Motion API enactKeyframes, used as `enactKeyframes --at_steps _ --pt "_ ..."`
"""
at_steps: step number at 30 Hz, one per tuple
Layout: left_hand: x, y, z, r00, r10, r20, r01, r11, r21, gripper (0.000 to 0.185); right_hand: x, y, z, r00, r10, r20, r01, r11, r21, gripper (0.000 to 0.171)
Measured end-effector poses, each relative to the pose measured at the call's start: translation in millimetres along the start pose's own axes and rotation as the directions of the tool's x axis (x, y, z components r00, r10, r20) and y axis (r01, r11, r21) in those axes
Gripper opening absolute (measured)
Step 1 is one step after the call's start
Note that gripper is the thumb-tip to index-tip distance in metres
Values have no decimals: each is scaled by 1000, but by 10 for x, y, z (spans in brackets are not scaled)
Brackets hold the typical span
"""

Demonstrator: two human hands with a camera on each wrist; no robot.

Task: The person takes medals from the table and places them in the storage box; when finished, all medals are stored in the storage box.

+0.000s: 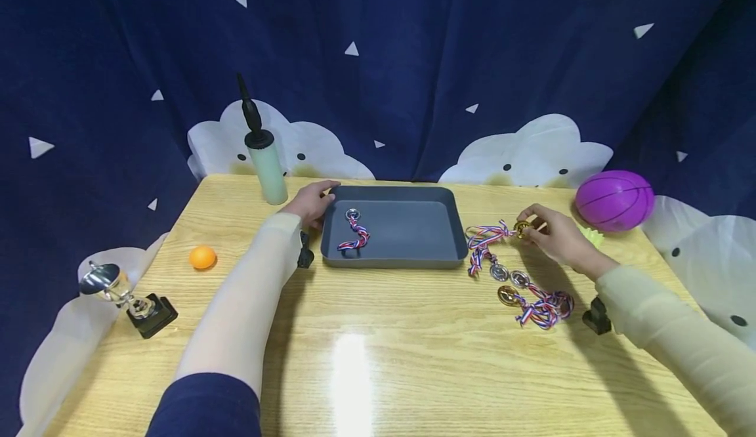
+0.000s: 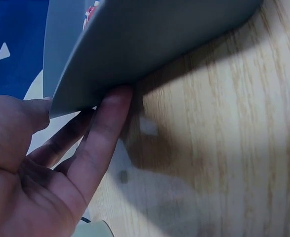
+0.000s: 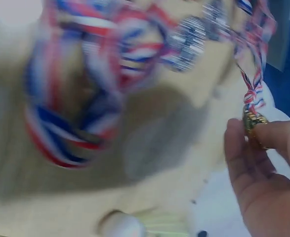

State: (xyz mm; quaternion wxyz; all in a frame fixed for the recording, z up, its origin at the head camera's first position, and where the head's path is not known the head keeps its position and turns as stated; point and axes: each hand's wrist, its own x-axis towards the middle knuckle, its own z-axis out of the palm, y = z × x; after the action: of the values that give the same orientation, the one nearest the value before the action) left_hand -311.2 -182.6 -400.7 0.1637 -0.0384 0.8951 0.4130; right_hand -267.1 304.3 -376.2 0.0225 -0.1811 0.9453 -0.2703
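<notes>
A: Big picture first: the wooden tabletop [image 1: 378, 358] with the grey tray [image 1: 413, 227] dead centre. The left hand [image 1: 310, 204] sits at the tray's far-left corner, fingers fairly straight against the wall, thumb over the rim, steadying it rather than gripping hard, I'd say.

B: And right of the tray?

A: The right hand [image 1: 555, 233] pinches a gold medal [image 1: 522, 228] between fingertips, just right of the tray. Its striped ribbon [image 1: 487, 237] trails back toward the tray wall.

B: Risk?

A: That ribbon. It runs down into the pile of other medals [image 1: 525, 292] lying right of the tray and nearer us. If it's tangled, and I can't tell, a lift could drag the others along or snag on the rim. One medal with ribbon [image 1: 354, 233] already lies inside the tray, left half.

B: Room to move?

A: The tray's right half is open. The purple ball [image 1: 614, 199] sits well right of the tray, near the tabletop's edge; a wide elbow could nudge it. The pump [image 1: 262, 155] stands just left of the tray's far corner, and the orange ball [image 1: 203, 257] and trophy [image 1: 126, 296] are well left.
</notes>
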Motion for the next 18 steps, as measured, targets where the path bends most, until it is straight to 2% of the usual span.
enactKeyframes --at_steps 5,10,14,18 --pt "9 0 12 1000 -12 -3 12 1000 -6 52 150 -148 -236 995 -57 -86 65 993 94 24" --pt "4 0 16 1000 -26 -5 26 1000 0 52 333 -416 -436 982 -136 -130 161 966 201 28" --pt "-5 5 10 1000 -21 -2 21 1000 13 53 474 -724 -516 983 -123 -136 164 922 351 24" --pt "-8 10 7 1000 -23 5 23 1000 14 53 619 -1038 -456 993 -93 -69 115 853 509 19"
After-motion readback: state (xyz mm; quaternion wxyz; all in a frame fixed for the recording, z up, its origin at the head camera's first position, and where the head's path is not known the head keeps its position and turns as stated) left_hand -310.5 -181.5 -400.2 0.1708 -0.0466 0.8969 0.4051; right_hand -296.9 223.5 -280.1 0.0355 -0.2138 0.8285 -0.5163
